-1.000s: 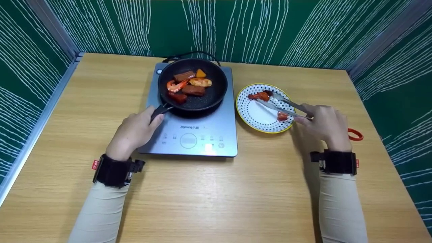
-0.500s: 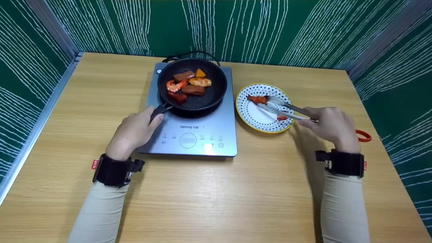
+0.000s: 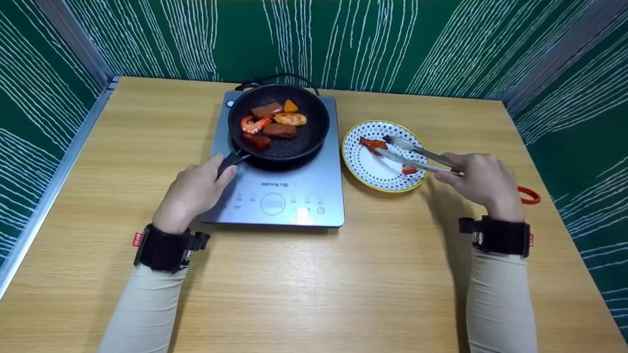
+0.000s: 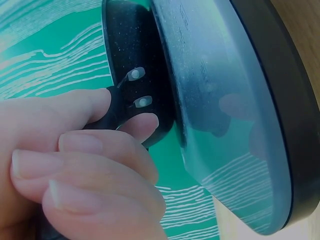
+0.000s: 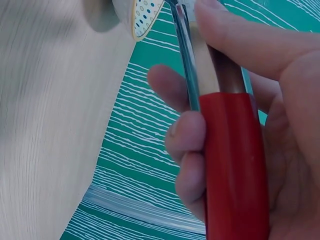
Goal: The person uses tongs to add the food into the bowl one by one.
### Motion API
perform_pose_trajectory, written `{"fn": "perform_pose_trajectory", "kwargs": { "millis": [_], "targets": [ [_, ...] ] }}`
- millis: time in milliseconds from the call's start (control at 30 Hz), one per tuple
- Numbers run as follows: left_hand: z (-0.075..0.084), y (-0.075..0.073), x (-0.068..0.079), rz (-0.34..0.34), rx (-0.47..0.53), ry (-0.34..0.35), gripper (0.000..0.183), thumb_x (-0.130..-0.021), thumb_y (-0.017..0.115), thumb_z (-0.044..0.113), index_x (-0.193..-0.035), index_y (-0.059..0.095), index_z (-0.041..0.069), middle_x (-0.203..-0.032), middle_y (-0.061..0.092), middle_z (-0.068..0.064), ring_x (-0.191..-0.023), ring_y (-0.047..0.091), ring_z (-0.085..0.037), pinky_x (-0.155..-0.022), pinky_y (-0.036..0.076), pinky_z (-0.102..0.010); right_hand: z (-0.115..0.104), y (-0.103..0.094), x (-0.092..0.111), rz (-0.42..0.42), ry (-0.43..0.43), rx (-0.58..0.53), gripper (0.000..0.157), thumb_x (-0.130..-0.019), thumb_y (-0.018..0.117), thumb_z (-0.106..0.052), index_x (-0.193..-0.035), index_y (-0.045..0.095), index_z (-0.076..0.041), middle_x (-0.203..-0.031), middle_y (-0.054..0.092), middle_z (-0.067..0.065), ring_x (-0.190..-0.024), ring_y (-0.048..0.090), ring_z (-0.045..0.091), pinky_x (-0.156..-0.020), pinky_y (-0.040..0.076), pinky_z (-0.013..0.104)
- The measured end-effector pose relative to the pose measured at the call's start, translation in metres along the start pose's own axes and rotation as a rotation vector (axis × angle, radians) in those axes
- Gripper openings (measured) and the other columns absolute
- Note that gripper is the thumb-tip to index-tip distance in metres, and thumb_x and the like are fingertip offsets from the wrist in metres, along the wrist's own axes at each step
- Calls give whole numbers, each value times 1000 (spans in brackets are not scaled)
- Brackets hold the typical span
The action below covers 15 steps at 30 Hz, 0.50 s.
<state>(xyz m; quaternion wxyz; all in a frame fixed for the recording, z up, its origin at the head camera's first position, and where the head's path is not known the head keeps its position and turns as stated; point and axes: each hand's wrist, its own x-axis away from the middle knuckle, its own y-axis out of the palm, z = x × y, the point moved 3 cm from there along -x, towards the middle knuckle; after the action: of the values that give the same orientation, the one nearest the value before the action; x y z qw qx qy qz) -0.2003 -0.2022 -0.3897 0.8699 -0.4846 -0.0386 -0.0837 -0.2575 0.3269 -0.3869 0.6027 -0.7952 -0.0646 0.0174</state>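
My left hand [image 3: 193,192] grips the black handle [image 3: 230,163] of a frying pan [image 3: 306,139] on an induction cooker [image 3: 309,179]. In the pan lie a shrimp [image 3: 252,126], two brown meat blocks [image 3: 280,130], an orange wedge [image 3: 290,106], a golden-brown piece [image 3: 290,119] and a dark red piece [image 3: 257,141]. My right hand [image 3: 483,181] holds metal tongs [image 3: 417,156] with a red grip [image 5: 234,165]. Their parted tips are over a dotted plate [image 3: 360,166], by a reddish-brown glazed food piece [image 3: 373,144]. A smaller red piece [image 3: 409,169] lies beneath the tongs' lower arm.
The wooden table [image 3: 294,284] holds the cooker at centre-left and the plate to its right. A black power cord [image 3: 284,75] runs behind the cooker. Green walls [image 3: 363,44] with white lines enclose the table's back and sides.
The right hand has shifted right with the tongs, and the tips have spread apart beside the glazed piece, which sits slightly further left. The left hand and pan stay put.
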Motion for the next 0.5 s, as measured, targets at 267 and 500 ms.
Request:
{"fn": "perform_pose_trajectory", "kwargs": {
  "millis": [267, 500],
  "targets": [
    [-1, 0, 1, -1, -13, 3, 34, -115, 41, 45, -112, 49, 12, -82, 40, -5, -69, 48, -28, -61, 31, -37, -4, 2, -1, 30, -44, 48, 54, -96, 81, -40, -142, 68, -16, -87, 70, 12, -78, 52, 31, -67, 33, 43],
    [0, -1, 1, -2, -21, 8, 34, -115, 41, 44, -113, 49, 11, -82, 40, -6, -71, 49, -29, -61, 31, -38, -9, 6, -4, 63, -53, 64, 53, -94, 84, -36, -141, 69, -16, -90, 72, 13, -74, 53, 30, -63, 33, 42]
  ]
}}
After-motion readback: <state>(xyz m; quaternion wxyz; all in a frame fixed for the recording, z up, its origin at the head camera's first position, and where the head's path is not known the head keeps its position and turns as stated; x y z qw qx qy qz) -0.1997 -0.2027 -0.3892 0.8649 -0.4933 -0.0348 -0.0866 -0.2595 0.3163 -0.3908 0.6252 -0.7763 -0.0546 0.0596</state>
